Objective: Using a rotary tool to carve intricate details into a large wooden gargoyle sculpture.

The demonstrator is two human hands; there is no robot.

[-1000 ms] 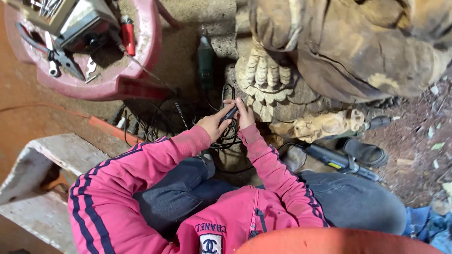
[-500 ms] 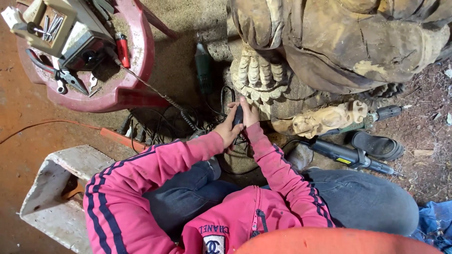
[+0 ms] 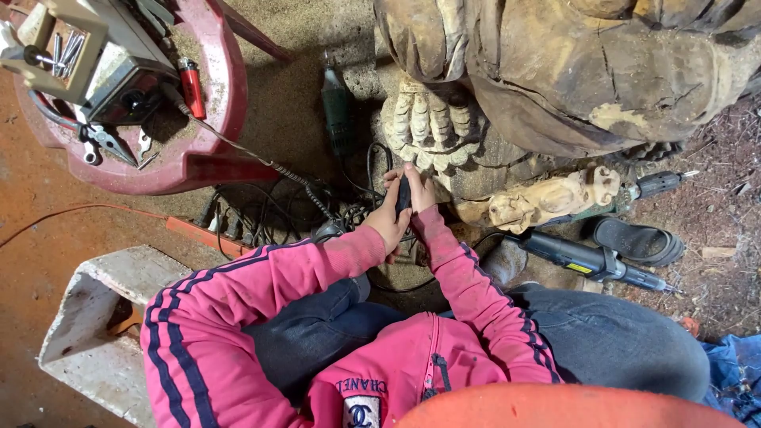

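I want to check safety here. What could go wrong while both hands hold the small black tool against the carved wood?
1. Both bare hands, left hand and right hand, grip the black tool right at the wood carving; a slip might hurt the fingers.
2. The tangled cables lie just beside the hands and may snag.
3. The black power tool lies on the ground by the knee and could be knocked.

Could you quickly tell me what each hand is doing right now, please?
Left hand: closed around the dark rotary tool handpiece.
Right hand: closed on the same handpiece, beside the wooden carving.
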